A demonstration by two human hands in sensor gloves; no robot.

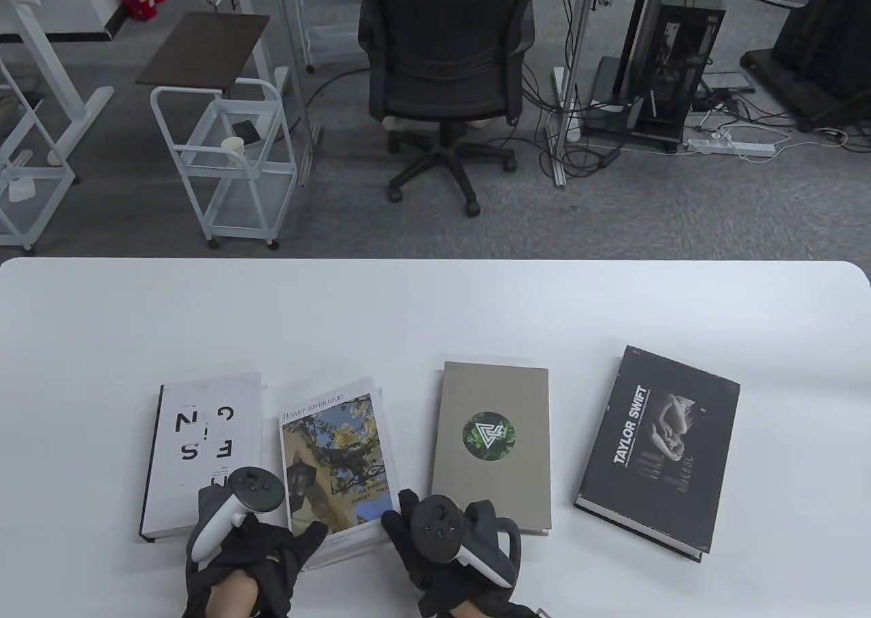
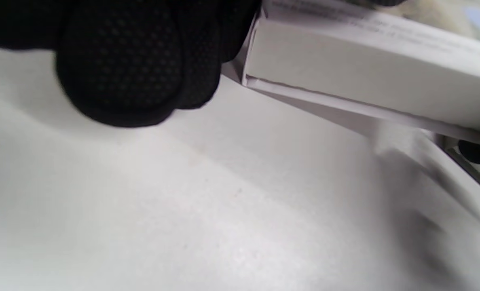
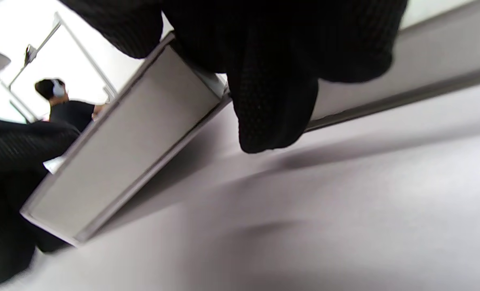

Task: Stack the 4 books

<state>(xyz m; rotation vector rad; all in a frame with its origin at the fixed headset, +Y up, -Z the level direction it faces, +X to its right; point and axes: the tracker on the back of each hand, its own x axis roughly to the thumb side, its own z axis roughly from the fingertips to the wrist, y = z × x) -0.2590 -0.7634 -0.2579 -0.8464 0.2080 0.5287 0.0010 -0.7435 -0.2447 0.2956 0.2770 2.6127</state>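
**Both hands lifting near edge of the flower book**

Left hand (image 1: 241, 543) and right hand (image 1: 449, 543) are bracketing the near corners of the flower-cover book (image 1: 337, 458), fingers (image 3: 272, 105) curling under its near edge. The wrist views are showing that edge tilted up off the table (image 1: 435, 305), with shadow underneath, so both hands are gripping it, not flat on it. My read: two-handed hold because the cover is wide and thick, and gripping at the corners keeps it level for a carry.

The book is sitting second from left, just beside the white lettered book (image 1: 204, 454), possibly overlapping its edge; can't tell. The grey book with round green emblem (image 1: 491, 444) is lying flat just beside it on the right, and the black Taylor Swift book (image 1: 656, 451) is angled further right, apart. Nothing is stacked yet. Likely target is a neighbouring book.
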